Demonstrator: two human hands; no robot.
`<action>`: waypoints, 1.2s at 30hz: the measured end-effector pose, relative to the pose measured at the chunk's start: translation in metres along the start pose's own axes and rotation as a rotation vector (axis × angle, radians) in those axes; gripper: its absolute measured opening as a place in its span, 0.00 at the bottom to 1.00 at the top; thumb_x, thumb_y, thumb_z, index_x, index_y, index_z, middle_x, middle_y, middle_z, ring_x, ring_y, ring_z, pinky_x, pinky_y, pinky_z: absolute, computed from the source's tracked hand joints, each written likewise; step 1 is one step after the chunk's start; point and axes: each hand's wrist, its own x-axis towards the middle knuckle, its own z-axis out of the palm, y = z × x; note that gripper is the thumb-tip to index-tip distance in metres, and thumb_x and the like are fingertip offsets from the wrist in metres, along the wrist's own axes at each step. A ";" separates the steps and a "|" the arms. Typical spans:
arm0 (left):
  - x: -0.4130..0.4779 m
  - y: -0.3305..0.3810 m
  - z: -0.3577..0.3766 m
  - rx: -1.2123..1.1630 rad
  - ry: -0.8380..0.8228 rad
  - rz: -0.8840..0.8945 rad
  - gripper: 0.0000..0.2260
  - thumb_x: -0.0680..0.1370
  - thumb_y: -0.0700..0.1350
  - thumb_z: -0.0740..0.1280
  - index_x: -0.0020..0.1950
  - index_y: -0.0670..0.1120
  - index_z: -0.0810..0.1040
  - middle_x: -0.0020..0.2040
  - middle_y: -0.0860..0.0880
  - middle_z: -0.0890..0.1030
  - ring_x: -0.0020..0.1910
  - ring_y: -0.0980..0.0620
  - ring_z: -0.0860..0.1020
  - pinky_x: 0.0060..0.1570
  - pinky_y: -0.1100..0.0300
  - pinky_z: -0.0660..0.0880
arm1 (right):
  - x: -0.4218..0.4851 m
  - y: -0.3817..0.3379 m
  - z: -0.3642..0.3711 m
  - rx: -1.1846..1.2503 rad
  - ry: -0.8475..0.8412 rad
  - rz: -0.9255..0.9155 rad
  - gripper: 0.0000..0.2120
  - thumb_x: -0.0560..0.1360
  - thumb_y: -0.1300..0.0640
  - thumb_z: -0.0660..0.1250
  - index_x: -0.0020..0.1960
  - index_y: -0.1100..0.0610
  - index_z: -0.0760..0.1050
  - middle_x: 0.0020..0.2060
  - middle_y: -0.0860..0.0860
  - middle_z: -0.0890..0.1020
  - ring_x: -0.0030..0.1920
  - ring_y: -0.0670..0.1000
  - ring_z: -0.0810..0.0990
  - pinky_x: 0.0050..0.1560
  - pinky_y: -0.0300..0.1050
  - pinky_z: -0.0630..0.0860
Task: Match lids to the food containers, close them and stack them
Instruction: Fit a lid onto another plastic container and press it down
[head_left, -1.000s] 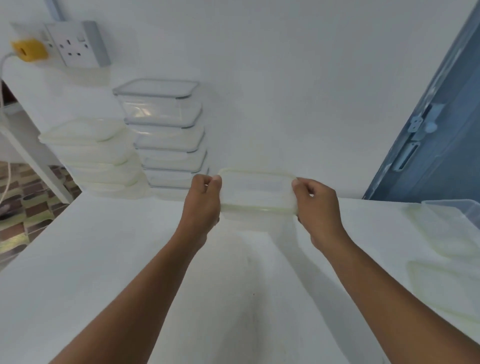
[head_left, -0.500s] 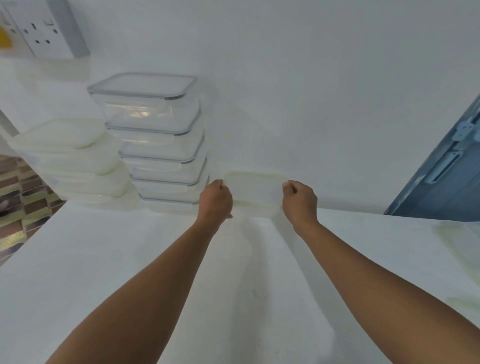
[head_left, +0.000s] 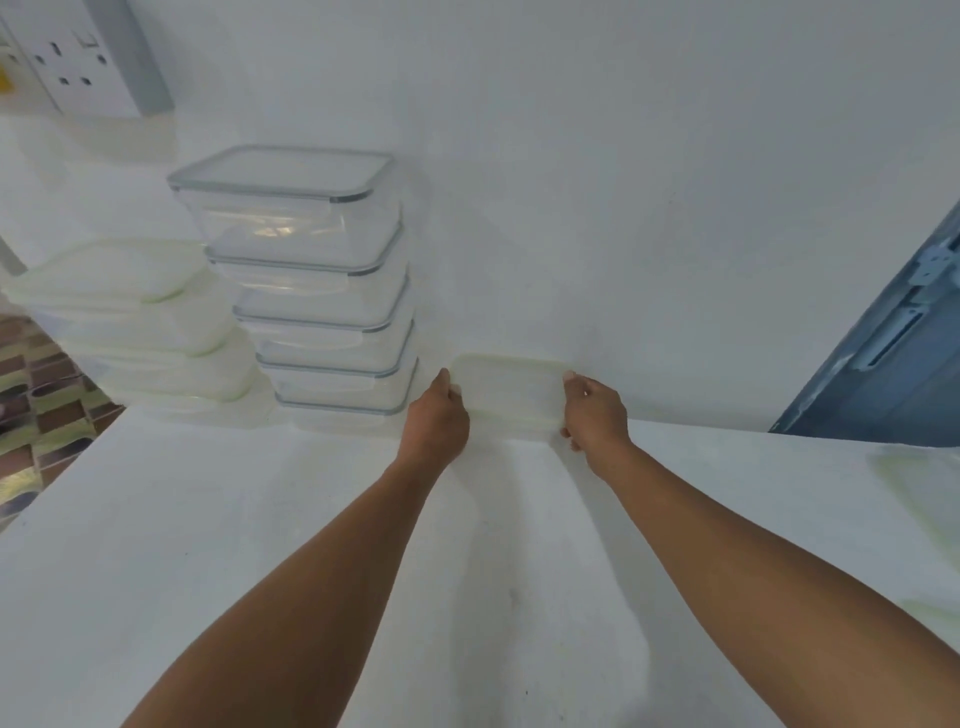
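The lidded container (head_left: 511, 387) sits between the two hands at the far edge of the worktop (head_left: 208, 519), close against the white wall. The left hand (head_left: 436, 421) has its grip closed on the container's left short end, thumb tip up on the lid's rim and the other fingers curled round the side. The right hand (head_left: 595, 415) grasps the opposite short end the same way, with fingertips showing on top of the rim. Both arms are stretched well forward. I cannot tell whether the base is fully down on the worktop.

The container is a shallow, milky translucent plastic box, rectangular with rounded corners. Its pale lid covers the whole top and there is nothing visible inside.

Just to its left stands a stack of clear containers (head_left: 311, 280) with grey-edged lids, and beside that is a lower stack of milky containers (head_left: 135, 322). A wall socket (head_left: 78, 57) is mounted above them. Pale loose lids (head_left: 919, 478) lie at the right edge of the worktop, near a blue door (head_left: 893, 364).
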 end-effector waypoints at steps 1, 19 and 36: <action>-0.008 0.004 -0.007 0.033 -0.006 0.012 0.19 0.85 0.50 0.52 0.73 0.46 0.69 0.62 0.40 0.80 0.56 0.35 0.80 0.56 0.40 0.80 | -0.003 0.002 -0.004 0.001 -0.016 0.011 0.16 0.79 0.39 0.60 0.52 0.49 0.79 0.42 0.50 0.81 0.41 0.54 0.79 0.37 0.45 0.75; -0.186 0.001 -0.057 -0.225 -0.191 0.132 0.09 0.80 0.41 0.68 0.42 0.48 0.85 0.33 0.48 0.84 0.29 0.50 0.80 0.38 0.51 0.78 | -0.250 0.033 -0.110 0.017 0.022 -0.066 0.11 0.80 0.60 0.65 0.49 0.48 0.84 0.38 0.45 0.85 0.30 0.48 0.76 0.35 0.43 0.75; -0.248 0.145 0.144 -0.193 -0.539 0.213 0.06 0.81 0.45 0.68 0.46 0.48 0.84 0.41 0.51 0.86 0.37 0.52 0.84 0.43 0.52 0.80 | -0.151 0.069 -0.348 -0.315 0.133 -0.215 0.06 0.79 0.52 0.69 0.52 0.45 0.83 0.46 0.39 0.83 0.43 0.40 0.78 0.44 0.27 0.71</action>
